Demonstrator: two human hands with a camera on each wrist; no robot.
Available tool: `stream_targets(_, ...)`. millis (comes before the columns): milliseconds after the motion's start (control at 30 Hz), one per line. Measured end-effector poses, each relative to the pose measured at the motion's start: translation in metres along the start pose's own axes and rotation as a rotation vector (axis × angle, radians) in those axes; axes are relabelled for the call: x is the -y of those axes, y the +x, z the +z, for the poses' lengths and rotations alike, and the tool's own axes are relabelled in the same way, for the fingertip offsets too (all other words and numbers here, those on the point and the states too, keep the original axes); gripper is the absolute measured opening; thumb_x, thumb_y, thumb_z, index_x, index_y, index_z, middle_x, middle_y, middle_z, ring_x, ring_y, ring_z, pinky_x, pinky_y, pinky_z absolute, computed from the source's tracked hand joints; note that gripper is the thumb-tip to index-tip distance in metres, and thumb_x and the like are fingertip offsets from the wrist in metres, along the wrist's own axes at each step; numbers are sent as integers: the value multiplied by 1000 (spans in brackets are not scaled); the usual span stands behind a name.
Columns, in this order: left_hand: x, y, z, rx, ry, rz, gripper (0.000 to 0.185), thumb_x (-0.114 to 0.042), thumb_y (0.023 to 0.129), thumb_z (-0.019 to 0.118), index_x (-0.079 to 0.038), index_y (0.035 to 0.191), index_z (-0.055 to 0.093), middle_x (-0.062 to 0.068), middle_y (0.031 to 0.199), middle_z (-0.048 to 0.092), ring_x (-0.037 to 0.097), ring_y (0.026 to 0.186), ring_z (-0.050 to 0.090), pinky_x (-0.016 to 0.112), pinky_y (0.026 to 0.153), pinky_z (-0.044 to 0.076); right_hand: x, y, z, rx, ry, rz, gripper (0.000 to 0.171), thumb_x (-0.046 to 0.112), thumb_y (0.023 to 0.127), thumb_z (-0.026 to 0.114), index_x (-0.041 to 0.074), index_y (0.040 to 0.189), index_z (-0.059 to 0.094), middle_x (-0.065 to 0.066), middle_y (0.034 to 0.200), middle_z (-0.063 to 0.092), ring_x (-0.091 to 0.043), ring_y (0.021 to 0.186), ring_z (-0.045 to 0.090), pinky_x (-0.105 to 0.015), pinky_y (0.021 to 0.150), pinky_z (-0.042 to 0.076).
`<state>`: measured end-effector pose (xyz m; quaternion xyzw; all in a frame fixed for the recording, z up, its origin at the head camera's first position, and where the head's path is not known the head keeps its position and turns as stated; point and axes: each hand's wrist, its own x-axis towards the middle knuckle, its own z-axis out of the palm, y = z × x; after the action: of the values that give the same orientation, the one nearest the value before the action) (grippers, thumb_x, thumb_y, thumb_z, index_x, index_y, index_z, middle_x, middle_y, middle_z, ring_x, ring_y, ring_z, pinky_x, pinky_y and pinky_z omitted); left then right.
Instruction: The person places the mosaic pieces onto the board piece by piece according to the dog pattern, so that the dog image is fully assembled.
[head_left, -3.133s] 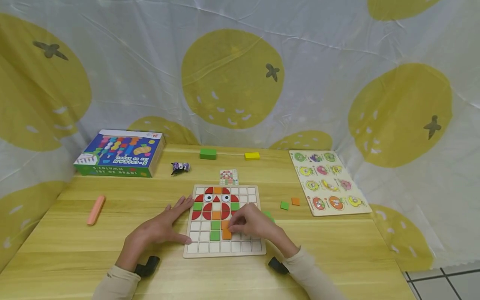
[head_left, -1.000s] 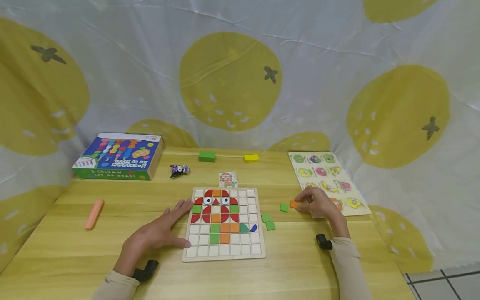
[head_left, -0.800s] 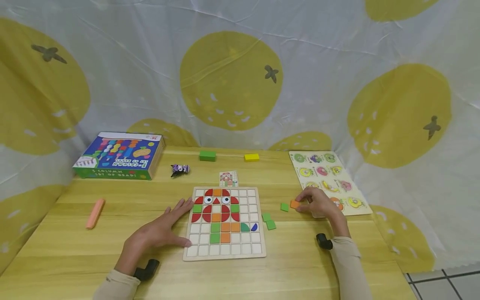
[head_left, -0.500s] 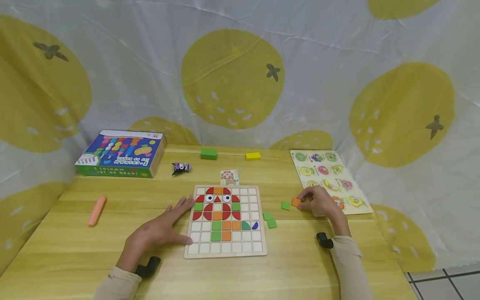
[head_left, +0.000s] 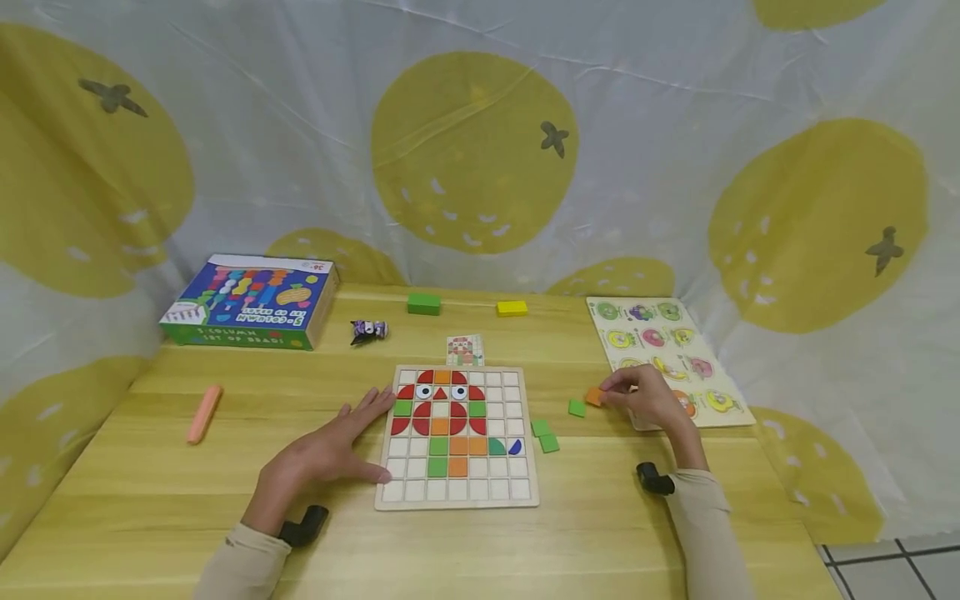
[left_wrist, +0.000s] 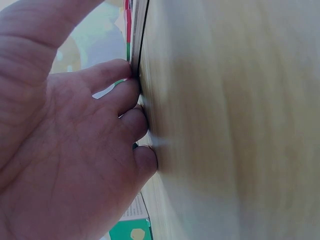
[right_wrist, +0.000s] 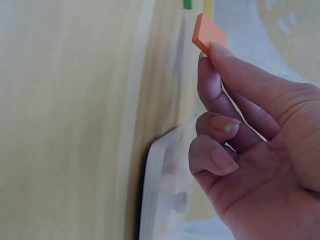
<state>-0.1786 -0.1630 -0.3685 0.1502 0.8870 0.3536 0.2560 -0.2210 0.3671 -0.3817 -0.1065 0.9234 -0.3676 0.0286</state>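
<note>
Right hand (head_left: 651,398) pinches an orange tile (right_wrist: 208,34) by one corner betw. thumb & fingertip, lifted just off the worktop (head_left: 300,400), near the fruit puzzle (head_left: 660,350) & a loose green tile (head_left: 576,407). Left hand (head_left: 326,450) lies flat, fingers spread, touching the left edge of the grid board (head_left: 457,496); it steadies the board.

To do this well, imo: grip the tile nearer its middle before moving it, since a corner pinch lets it swing. Carry it level over to the board, line the edges up w/ an empty square, lower straight, press w/ one fingertip. Left hand shd hold the board down so the seated pieces don't shift.
</note>
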Motion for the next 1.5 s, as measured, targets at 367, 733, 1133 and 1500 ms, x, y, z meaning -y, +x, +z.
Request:
stream_targets(367, -1, 3, -6, 7, 5, -4, 120, -46, 83, 93, -29, 175, 19, 18, 181, 2, 65, 157, -1, 84, 119, 13, 40, 13, 16, 57, 73, -100, 4, 8, 95, 83, 4, 96, 84, -4, 88, 79, -13, 72, 61, -24, 65, 50)
stream_targets(733, -1, 2, -5, 16, 1, 18, 121, -42, 82, 95, -24, 175, 19, 21, 180, 3, 66, 157, -1, 82, 121, 12, 86, 16, 53, 185, 97, -158, 5, 10, 95, 84, 8, 91, 85, 2, 85, 78, -11, 67, 55, -21, 60, 45)
stream_targets(1133, 2, 3, -1, 9, -8, 17, 120, -44, 82, 94, -26, 175, 21, 20, 181, 4, 64, 158, 0, 79, 123, 11, 128, 12, 97, 361, 128, -237, 6, 10, 97, 82, 10, 92, 85, 10, 80, 73, -7, 67, 51, -20, 61, 41)
stream_targets(1500, 3, 2, -1, 11, -2, 21, 119, -43, 82, 94, -26, 175, 21, 19, 181, 4, 64, 158, -1, 79, 123, 11, 146, 4, 115, 433, 89, -259, 6, 5, 94, 84, 9, 89, 84, 8, 81, 75, -3, 70, 56, -19, 67, 49)
